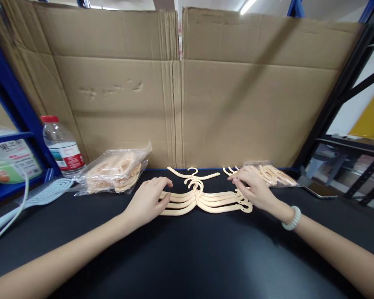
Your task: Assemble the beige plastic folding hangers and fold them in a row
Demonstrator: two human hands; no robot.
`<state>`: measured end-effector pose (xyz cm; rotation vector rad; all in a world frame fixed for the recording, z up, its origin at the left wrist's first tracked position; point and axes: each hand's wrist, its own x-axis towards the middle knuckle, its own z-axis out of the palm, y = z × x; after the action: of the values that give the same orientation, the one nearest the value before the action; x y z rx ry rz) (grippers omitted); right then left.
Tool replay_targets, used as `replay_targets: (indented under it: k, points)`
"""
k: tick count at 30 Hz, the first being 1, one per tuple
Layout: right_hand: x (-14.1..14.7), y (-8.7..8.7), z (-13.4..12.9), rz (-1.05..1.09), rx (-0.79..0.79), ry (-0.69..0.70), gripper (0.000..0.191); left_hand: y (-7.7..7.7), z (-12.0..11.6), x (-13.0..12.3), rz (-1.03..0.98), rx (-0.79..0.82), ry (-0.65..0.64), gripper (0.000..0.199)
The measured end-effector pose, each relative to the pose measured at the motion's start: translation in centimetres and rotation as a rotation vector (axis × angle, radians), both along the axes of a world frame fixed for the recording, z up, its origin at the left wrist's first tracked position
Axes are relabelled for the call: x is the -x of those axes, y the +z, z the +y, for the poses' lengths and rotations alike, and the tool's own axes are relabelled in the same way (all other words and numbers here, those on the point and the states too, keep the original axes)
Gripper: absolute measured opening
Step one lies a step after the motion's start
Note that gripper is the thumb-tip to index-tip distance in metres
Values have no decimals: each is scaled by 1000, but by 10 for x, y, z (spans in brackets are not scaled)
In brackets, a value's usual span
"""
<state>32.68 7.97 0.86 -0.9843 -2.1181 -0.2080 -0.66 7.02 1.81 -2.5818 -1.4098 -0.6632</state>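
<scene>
Several cream plastic hangers (218, 209) lie in an overlapping row on the black table, hooks pointing away from me. Behind them a single hanger (202, 177) lies apart. My left hand (149, 197) is at the left ends of the row, thumb and curved fingers apart; its palm hides those ends. Over on the right, my right hand (255, 189) is above the row's right ends, beside a few more hanger hooks (230, 170). Its fingertips are drawn together, and whatever is between them is hidden. A pale coiled band (292, 218) circles the right wrist.
Clear bags of cream hangers lie at the left (112, 168) and at the back right (272, 173). A phone (318, 187) lies at the right. Leftward are a pale blue hairbrush (50, 193), a white cable (21, 207) and a red-capped bottle (62, 145). Cardboard (252, 95) walls the back.
</scene>
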Motion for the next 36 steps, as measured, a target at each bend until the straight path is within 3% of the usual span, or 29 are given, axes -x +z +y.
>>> replay_targets:
  k: [3,6,15,22,36]
  points:
    - [-18,5,20,-31,36,-183,30,5,14,0,88,26,26,22]
    - [-31,6,37,-67,136,-267,22,5,31,-4,138,36,14,29]
    - [-44,-2,57,-309,316,-106,30,-3,81,-17,218,52,-34,37]
    - [-47,-2,61,-378,379,-30,27,-9,91,-22,261,53,-82,28]
    - [-43,-4,60,-256,367,-19,14,5,88,-31,252,-26,0,25]
